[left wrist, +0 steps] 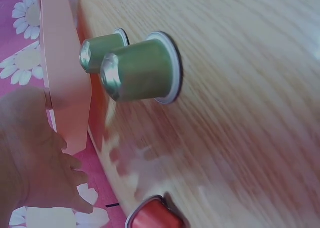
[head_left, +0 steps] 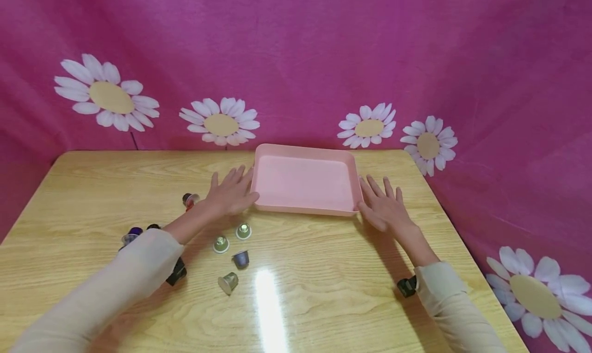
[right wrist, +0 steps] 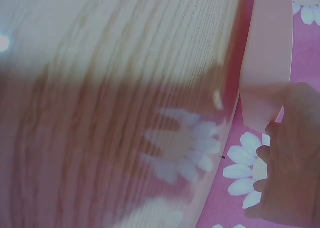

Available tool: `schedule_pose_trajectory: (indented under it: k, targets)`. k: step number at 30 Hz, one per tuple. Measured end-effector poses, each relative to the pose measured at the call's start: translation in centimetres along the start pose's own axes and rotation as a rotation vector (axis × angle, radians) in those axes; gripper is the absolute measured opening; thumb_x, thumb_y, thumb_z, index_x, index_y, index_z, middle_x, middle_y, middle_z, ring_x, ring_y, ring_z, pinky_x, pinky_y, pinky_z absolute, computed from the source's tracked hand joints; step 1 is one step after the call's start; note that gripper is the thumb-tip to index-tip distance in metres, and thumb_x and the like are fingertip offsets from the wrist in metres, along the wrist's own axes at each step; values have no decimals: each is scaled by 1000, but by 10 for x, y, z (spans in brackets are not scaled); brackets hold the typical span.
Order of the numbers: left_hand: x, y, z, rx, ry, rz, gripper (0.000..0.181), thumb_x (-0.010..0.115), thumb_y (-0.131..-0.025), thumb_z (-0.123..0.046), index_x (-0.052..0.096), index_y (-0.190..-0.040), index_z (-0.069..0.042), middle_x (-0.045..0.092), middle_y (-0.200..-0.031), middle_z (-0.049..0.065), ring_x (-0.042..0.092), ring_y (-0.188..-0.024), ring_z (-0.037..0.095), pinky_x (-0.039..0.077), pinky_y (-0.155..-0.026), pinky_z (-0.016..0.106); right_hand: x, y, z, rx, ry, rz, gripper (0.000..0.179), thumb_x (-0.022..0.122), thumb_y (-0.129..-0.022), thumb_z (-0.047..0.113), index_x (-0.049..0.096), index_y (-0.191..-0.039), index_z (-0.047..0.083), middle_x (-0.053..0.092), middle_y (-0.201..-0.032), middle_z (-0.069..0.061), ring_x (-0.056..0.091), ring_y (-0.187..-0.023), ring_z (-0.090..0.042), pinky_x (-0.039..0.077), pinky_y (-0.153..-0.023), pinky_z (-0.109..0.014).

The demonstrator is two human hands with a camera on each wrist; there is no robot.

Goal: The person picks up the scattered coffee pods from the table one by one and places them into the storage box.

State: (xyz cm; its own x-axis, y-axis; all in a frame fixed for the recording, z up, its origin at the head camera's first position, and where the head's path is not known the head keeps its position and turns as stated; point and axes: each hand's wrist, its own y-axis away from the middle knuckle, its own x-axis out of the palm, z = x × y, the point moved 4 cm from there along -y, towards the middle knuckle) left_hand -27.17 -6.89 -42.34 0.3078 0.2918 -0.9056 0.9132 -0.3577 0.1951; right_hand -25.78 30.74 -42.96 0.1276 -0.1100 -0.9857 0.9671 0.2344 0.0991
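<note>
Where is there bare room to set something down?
The widest bare patch of table lies on the near side of the pink tray, between four capsules and the right forearm. The tray's floor is bare too. Crowded: either side of the left forearm, where capsules sit.

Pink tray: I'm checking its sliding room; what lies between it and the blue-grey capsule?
In the head view, the right green capsule stands between the blue-grey capsule and the pink tray.
</note>
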Motion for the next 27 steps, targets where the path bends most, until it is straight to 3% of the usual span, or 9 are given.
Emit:
schedule_pose_trajectory:
  k: [19,27]
  targets:
    - [2,17,16,-15,29,-20,73,36,-103,-44,5,-161,-11,7,-164,22,4,-149,41,-7,-111,68,5,-11,18,-24,10,4,64,30,-106,43,16,-160,13,13,-165,-15,0,-146,-50,-1,-110,-72]
    - [4,23,21,-28,27,-29,73,38,-103,-41,8,-160,-6,9,-163,24,5,-149,43,-6,-111,68,9,-16,23,-39,22,1,62,32,-106,41,19,-160,12,14,-165,-14,3,-146,-50,1,-109,-72]
